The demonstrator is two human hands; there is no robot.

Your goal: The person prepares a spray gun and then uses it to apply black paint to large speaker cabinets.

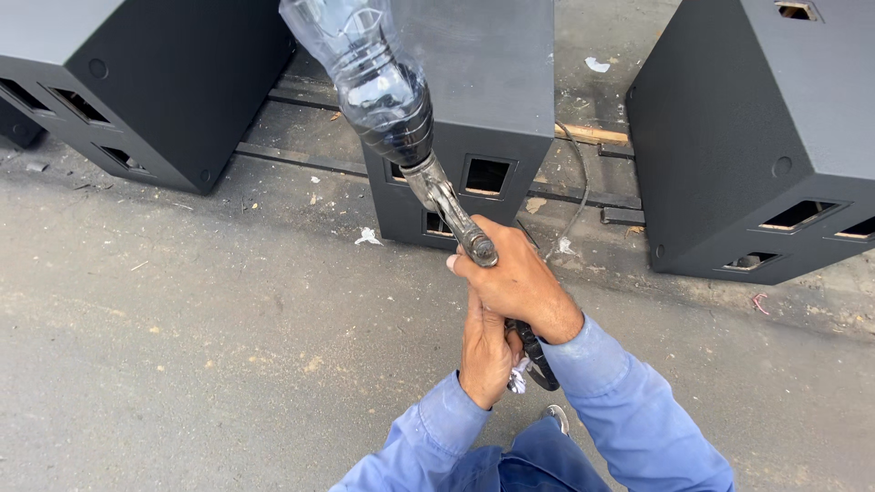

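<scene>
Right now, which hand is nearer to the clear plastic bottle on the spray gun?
Right. The right hand grips the spray gun just below the clear plastic bottle; the left hand sits lower, beneath the right.

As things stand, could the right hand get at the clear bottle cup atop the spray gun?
Probably not at once: the right hand is wrapped around the spray gun, as is the left hand. The bottle cup itself stands unobstructed above.

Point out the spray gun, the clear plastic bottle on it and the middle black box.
spray gun (451,208), head view, on the metal neck above the hands.
clear plastic bottle (365,64), head view, on its clear side wall.
middle black box (497,73), head view, on its grey top face.
</scene>
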